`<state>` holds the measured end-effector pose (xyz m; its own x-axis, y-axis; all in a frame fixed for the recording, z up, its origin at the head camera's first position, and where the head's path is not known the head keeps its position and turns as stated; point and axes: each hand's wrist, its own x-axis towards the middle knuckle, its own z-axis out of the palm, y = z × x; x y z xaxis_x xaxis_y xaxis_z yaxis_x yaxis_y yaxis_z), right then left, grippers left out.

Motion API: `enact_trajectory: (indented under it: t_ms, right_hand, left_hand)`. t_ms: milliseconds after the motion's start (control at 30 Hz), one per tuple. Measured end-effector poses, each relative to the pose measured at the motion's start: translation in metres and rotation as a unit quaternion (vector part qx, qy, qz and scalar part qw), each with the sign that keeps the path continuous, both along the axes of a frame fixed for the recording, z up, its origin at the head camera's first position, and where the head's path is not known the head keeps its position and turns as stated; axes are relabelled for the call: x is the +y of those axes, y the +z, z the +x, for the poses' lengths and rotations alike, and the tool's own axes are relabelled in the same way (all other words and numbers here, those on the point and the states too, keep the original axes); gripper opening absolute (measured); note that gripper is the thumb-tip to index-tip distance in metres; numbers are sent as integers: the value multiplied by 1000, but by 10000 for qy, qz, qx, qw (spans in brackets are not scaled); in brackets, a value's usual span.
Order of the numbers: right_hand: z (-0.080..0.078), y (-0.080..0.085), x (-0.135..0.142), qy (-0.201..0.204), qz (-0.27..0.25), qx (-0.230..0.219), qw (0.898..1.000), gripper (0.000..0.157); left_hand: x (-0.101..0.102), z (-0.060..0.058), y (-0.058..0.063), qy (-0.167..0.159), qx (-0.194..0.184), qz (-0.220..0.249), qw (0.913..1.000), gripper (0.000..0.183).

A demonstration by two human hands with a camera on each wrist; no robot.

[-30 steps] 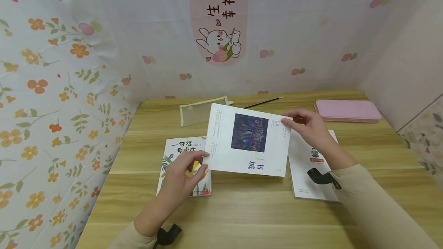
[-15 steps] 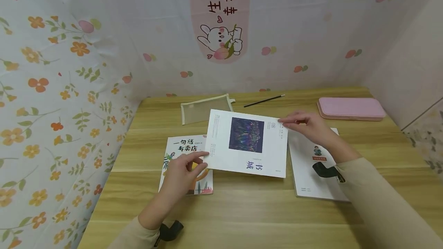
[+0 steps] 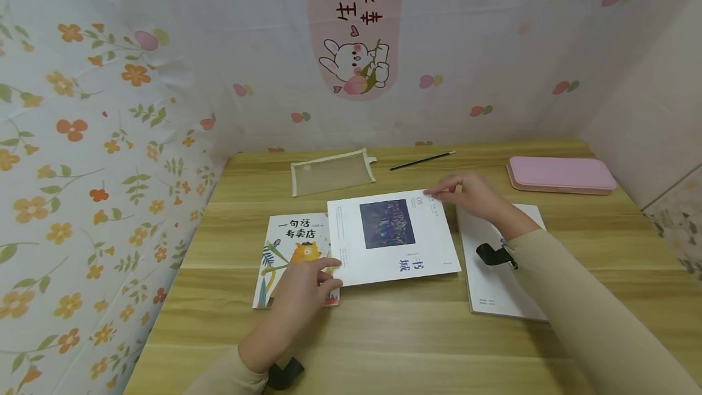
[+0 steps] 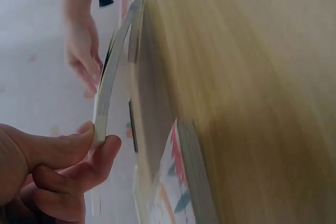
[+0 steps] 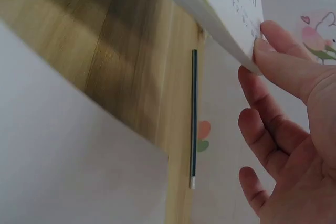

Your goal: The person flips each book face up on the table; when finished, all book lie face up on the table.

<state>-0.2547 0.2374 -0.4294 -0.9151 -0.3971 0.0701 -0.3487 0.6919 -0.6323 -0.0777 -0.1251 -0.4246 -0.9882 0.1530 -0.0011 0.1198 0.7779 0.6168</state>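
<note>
A white book (image 3: 392, 239) with a dark square picture on its cover is held above the table between both hands. My left hand (image 3: 307, 291) pinches its near left corner; in the left wrist view the thumb (image 4: 63, 148) lies on one face and curled fingers on the other. At the far right corner my right hand (image 3: 468, 194) grips it between thumb and fingers, the other fingers loosely bent in the right wrist view. Partly under the left hand lies a colourful illustrated book (image 3: 296, 239). A second white book (image 3: 501, 285) lies below the right forearm.
Along the back of the wooden table (image 3: 395, 340) lie a mesh pouch (image 3: 334, 174), a dark pencil (image 3: 422, 160) and a pink pencil case (image 3: 562, 174). Printed cloth (image 3: 263, 47) hangs behind and to the left.
The held white book has turned counterclockwise and come lower in the head view. My right hand has shifted left with its corner; the left hand has moved slightly right and nearer.
</note>
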Motion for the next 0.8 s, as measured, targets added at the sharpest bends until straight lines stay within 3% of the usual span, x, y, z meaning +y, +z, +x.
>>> enact_trajectory:
  t_ms: [267, 567, 800]
  right_hand:
    - [-20, 0, -18, 319, 179, -195, 9991, 17]
    - [-30, -9, -32, 621, 194, -702, 9954, 22]
    - [-24, -18, -35, 731, 557, -660, 9936, 27]
  left_hand:
    - [6, 3, -8, -292, -849, 727, 9933, 46]
    - [15, 8, -24, -623, -1070, 569, 9907, 48]
    - [21, 10, -28, -767, -1049, 337, 9909, 40]
